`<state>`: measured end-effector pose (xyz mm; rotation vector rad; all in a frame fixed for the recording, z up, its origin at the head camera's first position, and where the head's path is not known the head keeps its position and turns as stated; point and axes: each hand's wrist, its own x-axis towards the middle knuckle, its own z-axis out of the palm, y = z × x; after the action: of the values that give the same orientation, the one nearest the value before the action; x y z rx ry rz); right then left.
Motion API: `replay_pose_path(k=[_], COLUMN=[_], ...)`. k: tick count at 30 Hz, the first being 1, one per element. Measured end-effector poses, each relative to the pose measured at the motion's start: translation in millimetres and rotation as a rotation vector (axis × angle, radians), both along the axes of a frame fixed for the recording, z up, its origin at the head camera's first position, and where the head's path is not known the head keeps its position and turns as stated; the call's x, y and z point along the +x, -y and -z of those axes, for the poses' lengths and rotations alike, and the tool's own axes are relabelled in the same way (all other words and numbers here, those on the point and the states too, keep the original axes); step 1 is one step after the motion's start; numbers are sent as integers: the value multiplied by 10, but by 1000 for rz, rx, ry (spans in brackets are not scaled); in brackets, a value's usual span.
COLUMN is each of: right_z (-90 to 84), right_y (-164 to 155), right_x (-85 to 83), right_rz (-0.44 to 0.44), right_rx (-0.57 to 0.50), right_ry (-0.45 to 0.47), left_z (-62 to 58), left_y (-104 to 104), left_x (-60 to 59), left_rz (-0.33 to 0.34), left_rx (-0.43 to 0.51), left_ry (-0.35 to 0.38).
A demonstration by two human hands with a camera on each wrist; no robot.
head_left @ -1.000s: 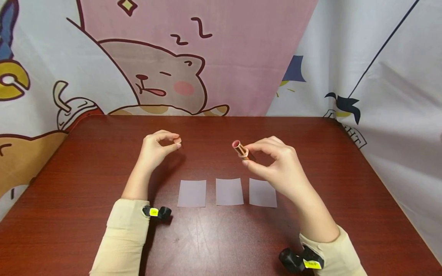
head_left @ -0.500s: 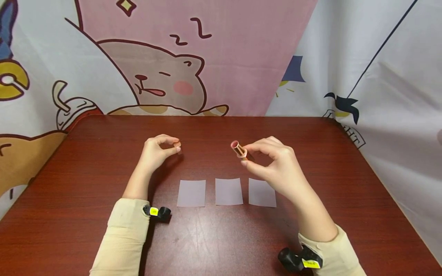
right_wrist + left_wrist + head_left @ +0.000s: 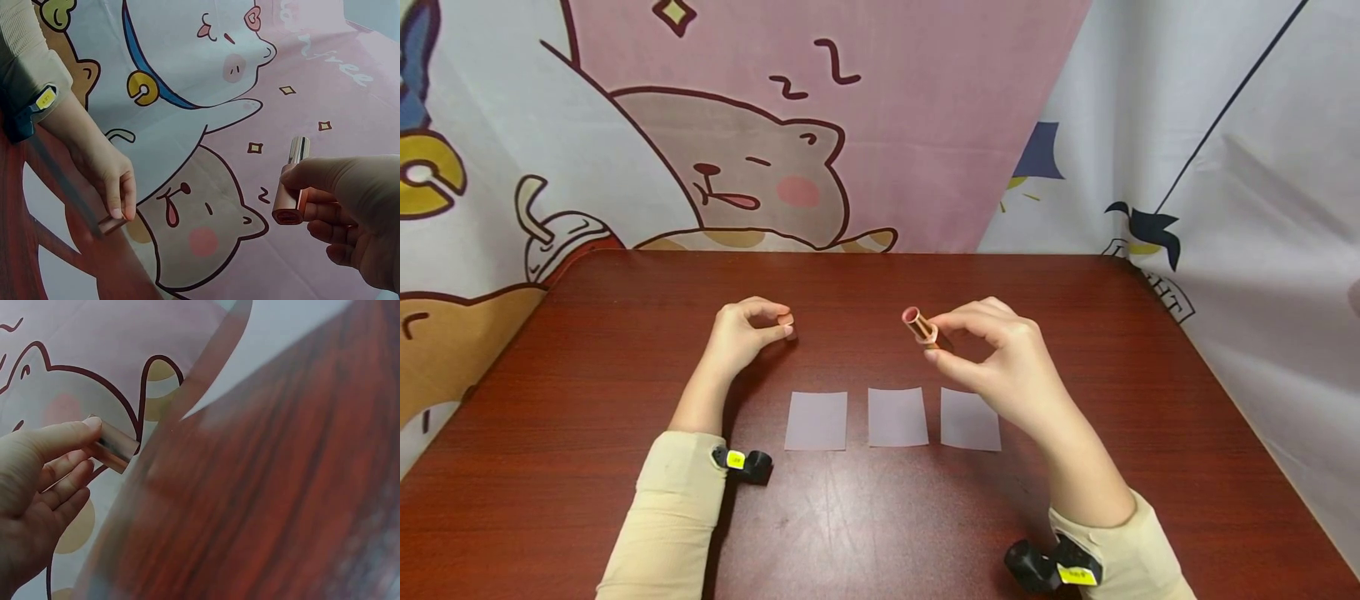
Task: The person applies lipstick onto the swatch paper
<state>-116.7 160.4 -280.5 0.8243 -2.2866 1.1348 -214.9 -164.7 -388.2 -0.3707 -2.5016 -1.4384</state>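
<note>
The lipstick tube [image 3: 919,326] was held above the bench [image 3: 1150,400], pinched between the thumb and fingertips of the right hand [image 3: 1000,358], well clear of the wood. Its open end, showing a pink-red tip, pointed up and to the left in the head view; in the right wrist view the same tube [image 3: 290,184] stood nearly upright in the grip, with its rose-gold body below and a silvery band at the far end. The right hand's other fingers were curled loosely underneath.

Well apart from it, to the left, the lipstick cap [image 3: 787,324] was grasped by the left hand [image 3: 741,333], thumb on one side and forefinger on the other, low over the bench; whether the cap touched the wood I could not tell. The left wrist view showed the cap [image 3: 112,445] as a short metallic sleeve sticking out past the thumb tip, with the remaining fingers folded under it.

Nearer the person, between the two forearms, three pale paper squares [image 3: 892,417] lay flat in a row on the bench, close together but not touching. Both wrists carried a small black camera mount with a yellow tag [image 3: 741,461], over cream sleeves [image 3: 670,517]. A cartoon-printed cloth [image 3: 760,150] hung behind and around the bench.
</note>
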Motion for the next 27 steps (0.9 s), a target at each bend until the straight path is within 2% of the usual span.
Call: replay_pose_path(k=[6,15,27], right_z=[0,3,7], right_y=[-4,-6,5], right_x=[5,8,12], right_rz=[1,5,2], right_rx=[1,3,1], right_ry=[0,1,-4], left_z=[8,49,57], left_y=[1,15,24], left_x=[7,11,17], left_rz=[4,17,16], left_rx=[5,16,19], left_ry=[7,68,99])
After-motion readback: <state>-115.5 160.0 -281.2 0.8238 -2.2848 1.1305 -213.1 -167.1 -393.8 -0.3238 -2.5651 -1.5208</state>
